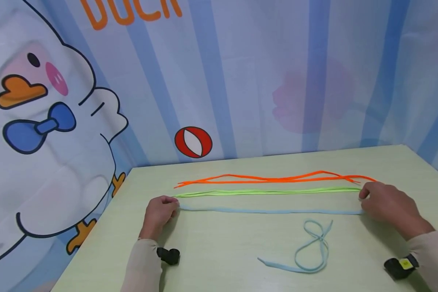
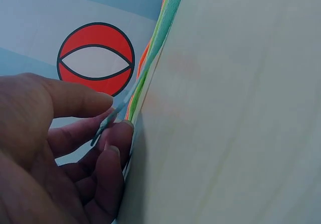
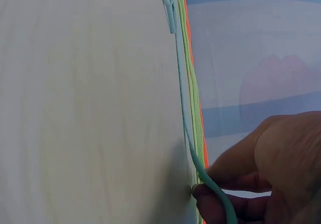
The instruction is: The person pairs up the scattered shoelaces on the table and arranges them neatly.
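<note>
A light blue shoelace [image 1: 266, 211] stretches nearly straight across the table between both hands. At its left end my left hand [image 1: 159, 215] pinches it; in the left wrist view the lace's narrow tip [image 2: 98, 133] pokes out past the thumb and fingers. My right hand [image 1: 392, 205] pinches the right end, and in the right wrist view the lace [image 3: 200, 170] runs over a fingertip. Just behind lies a green shoelace pair [image 1: 266, 192], its ends close to both hands. Farther back are orange shoelaces [image 1: 266, 180], partly crossing one another.
A second light blue shoelace [image 1: 310, 269] lies looped on the table [image 1: 211, 247], nearer than the stretched one. Behind the table hangs a printed cloth [image 1: 255, 81] with a duck and a ball. Each wrist wears a small black camera [image 1: 169, 256].
</note>
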Demonstrator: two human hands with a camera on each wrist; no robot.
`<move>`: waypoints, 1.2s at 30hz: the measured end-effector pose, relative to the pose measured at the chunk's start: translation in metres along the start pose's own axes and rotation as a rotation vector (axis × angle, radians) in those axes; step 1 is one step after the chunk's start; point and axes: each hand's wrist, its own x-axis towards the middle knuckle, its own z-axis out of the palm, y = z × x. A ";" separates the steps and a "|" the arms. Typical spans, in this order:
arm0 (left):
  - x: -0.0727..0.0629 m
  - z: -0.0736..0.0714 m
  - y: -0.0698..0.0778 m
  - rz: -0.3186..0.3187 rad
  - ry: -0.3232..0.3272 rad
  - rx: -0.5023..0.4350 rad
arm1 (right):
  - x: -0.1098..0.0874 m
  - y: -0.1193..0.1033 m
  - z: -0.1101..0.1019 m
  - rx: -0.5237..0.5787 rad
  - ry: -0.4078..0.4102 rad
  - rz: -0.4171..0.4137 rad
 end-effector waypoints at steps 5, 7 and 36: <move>0.000 -0.001 0.001 0.000 0.013 0.003 | -0.003 -0.002 0.001 0.014 0.036 0.000; 0.000 -0.001 0.001 -0.012 0.019 -0.007 | -0.004 -0.003 0.003 0.018 0.047 0.007; -0.004 0.007 0.008 0.085 -0.038 -0.099 | -0.016 -0.043 0.004 -0.004 0.010 -0.051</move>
